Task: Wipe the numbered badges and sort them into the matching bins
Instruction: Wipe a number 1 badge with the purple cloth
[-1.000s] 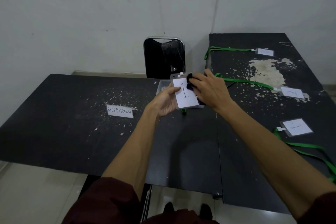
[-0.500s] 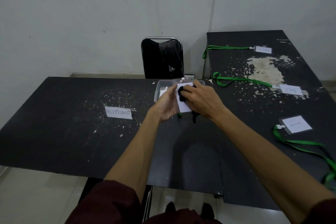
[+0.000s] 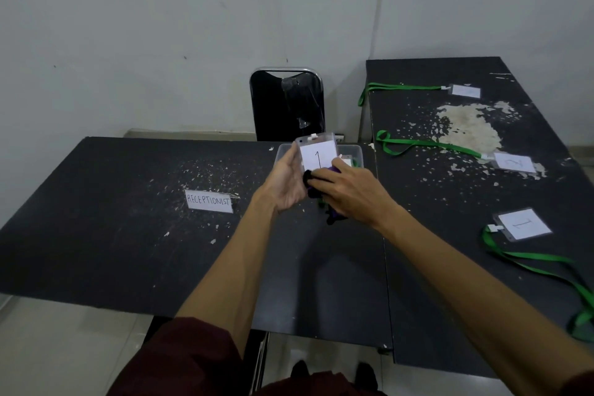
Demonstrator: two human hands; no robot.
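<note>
Since half a second ago the badge [image 3: 316, 151] has been raised to stand nearly upright, and the cloth [image 3: 307, 177] has slid from its middle to its lower edge.

Left hand [image 3: 286, 183]: its fingers [image 3: 290, 156] grasp the badge by its left edge, with the handwritten "1" facing the camera. The badge is held in the air directly in front of the clear bin [image 3: 357, 151], which sits at the far right corner of the left surface [image 3: 128, 219].

Right hand [image 3: 350, 190]: its fingers [image 3: 324, 175] are clenched round the dark cloth and press it against the bottom of the badge.

Three loose badges [image 3: 522, 223] with green lanyards [image 3: 530, 262] lie apart on the right surface [image 3: 450, 202]. A "RECEPTIONIST" label [image 3: 209, 201] stands on the left surface. A black chair [image 3: 286, 106] stands behind the bin, against the wall.
</note>
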